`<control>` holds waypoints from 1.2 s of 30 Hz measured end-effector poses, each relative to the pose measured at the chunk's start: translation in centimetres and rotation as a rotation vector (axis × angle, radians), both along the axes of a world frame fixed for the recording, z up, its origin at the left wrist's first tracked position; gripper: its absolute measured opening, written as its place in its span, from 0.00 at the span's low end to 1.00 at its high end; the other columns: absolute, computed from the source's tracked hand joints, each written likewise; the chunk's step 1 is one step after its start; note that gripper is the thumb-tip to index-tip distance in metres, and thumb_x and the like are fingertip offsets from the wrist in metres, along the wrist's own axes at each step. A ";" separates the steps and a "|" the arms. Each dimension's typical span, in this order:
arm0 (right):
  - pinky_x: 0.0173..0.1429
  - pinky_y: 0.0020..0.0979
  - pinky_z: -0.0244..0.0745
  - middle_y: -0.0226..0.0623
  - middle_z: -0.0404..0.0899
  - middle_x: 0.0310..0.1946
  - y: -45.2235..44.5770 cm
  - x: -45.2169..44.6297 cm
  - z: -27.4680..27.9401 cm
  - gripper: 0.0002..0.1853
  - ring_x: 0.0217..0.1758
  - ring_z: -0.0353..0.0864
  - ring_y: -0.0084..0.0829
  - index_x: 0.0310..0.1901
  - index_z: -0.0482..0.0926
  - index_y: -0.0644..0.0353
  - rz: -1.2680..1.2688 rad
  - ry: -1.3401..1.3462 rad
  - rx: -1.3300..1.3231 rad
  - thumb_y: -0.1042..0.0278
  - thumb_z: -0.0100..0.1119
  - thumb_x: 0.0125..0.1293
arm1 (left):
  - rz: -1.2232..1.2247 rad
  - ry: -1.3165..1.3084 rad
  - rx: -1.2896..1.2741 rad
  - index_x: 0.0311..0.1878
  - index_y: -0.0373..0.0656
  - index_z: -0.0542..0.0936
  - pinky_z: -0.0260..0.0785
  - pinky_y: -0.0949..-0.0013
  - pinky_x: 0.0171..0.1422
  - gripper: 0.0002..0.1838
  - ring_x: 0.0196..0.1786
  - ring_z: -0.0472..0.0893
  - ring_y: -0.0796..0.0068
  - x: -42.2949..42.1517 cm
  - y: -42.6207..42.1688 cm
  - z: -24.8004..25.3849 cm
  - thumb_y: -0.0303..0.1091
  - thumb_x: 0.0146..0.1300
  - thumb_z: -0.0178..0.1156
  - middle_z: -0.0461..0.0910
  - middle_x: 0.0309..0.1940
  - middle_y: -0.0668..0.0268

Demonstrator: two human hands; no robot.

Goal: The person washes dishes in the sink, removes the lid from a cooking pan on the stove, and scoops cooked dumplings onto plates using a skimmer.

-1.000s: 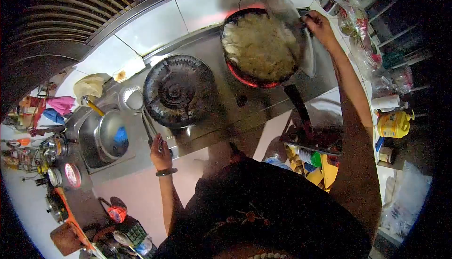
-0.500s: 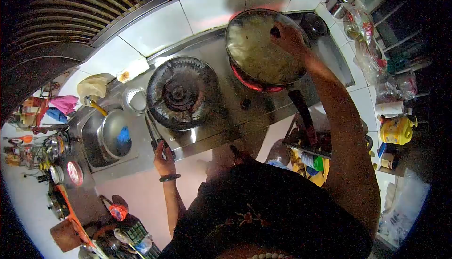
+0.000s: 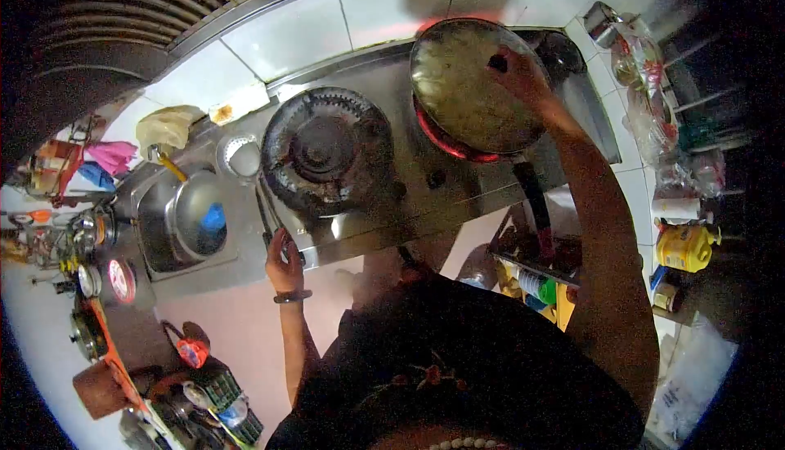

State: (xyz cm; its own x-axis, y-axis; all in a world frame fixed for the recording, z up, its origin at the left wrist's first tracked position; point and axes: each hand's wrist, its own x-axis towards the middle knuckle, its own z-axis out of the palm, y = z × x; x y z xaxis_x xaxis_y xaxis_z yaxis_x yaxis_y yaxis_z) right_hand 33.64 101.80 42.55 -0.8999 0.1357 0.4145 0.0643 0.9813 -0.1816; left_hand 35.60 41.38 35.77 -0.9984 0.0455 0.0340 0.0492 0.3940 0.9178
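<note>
My right hand [image 3: 523, 82] is closed around the black knob of a fogged glass lid [image 3: 458, 82]. The lid lies over a pan [image 3: 433, 135] on the right burner, where a red glow shows beneath. The pan's black handle [image 3: 533, 197] points toward my body. At the counter's front edge my left hand [image 3: 284, 264] grips the dark handle of a slotted metal ladle [image 3: 242, 157]. Its perforated head rests or hovers just left of the bare left burner [image 3: 325, 152]; I cannot tell which.
Left of the stove is a sink [image 3: 155, 258] holding a metal wok [image 3: 196, 217] with a yellow handle and a blue patch inside. A yellow jug [image 3: 685, 247] and plastic bags [image 3: 642, 74] line the right side. Below the counter stands a rack [image 3: 540, 286] of bottles.
The view has shifted slightly, so the stove appears further right. The lid now appears to lie flatter over the pan, with my right hand still at its knob. My left hand keeps the ladle.
</note>
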 end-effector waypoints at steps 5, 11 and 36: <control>0.42 0.38 0.73 0.42 0.77 0.38 -1.9 0.1 2.9 0.23 0.37 0.79 0.41 0.45 0.70 0.62 -0.128 -0.215 0.033 0.51 0.56 0.58 | -0.069 0.094 -0.185 0.53 0.34 0.70 0.66 0.69 0.54 0.17 0.51 0.75 0.69 0.2 0.4 1.2 0.28 0.61 0.52 0.76 0.47 0.55; 0.52 0.33 0.70 0.37 0.70 0.52 -0.6 0.2 5.4 0.20 0.53 0.72 0.36 0.54 0.68 0.54 0.153 -0.171 0.632 0.65 0.52 0.60 | -0.099 0.167 -0.226 0.52 0.36 0.71 0.65 0.64 0.55 0.18 0.51 0.74 0.60 0.0 -0.4 3.2 0.26 0.57 0.54 0.74 0.49 0.54; 0.42 0.35 0.71 0.43 0.74 0.47 -64.0 -6.4 5.2 0.24 0.41 0.77 0.37 0.48 0.73 0.61 0.473 -0.738 -0.203 0.47 0.50 0.61 | -0.462 -0.220 -0.754 0.60 0.43 0.65 0.54 0.49 0.64 0.29 0.65 0.61 0.65 -10.9 -23.5 10.8 0.46 0.59 0.54 0.58 0.63 0.50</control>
State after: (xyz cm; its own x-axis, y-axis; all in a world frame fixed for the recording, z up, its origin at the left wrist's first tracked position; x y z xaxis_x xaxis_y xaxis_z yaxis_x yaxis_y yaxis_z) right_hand 27.27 37.80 47.73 -0.9081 -0.3086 -0.2829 -0.1689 0.8884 -0.4269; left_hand 24.75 17.92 46.58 -0.8554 0.3757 -0.3566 0.2057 0.8782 0.4319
